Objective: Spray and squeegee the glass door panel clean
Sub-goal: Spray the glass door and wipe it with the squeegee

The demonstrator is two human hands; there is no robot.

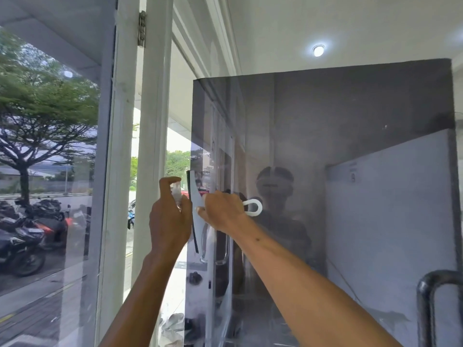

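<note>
The dark tinted glass door panel [338,136] fills the right half of the view and reflects the room and a person. My right hand [223,211] grips a white squeegee [196,196]; its black rubber blade stands upright against the panel's left edge, and the looped handle end [253,207] sticks out to the right. My left hand [169,219] is raised just left of the blade, closed around a small clear spray bottle [176,194], with the index finger curled over its top. Most of the bottle is hidden by the fingers.
A white door frame [152,121] with a hinge [142,28] stands left of the panel. Further left, a window [50,146] shows trees and parked motorcycles outside. A dark metal door handle [431,296] curves at the lower right.
</note>
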